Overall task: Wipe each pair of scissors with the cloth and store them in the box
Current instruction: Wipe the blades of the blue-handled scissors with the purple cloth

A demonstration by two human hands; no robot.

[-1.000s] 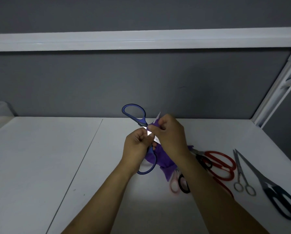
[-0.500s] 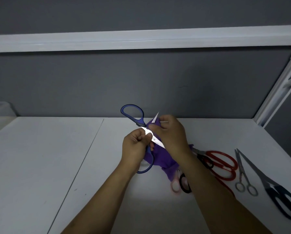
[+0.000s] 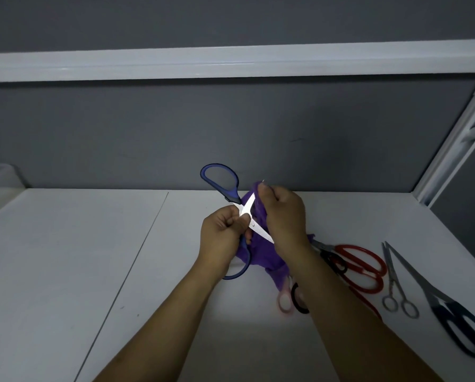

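Meanwhile the left hand [image 3: 222,238] is gripping blue-handled steel scissors [image 3: 232,210], blades splayed; right hand [image 3: 284,216] fingers are pinching crumpled purple cloth [image 3: 261,252] round the upper blade.

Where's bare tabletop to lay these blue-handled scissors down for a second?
Bare: the white table left of its seam, and the strip between seam and left hand. Crowded: right of the purple cloth, where red-handled scissors, small silver scissors and large dark-handled scissors lie close together.
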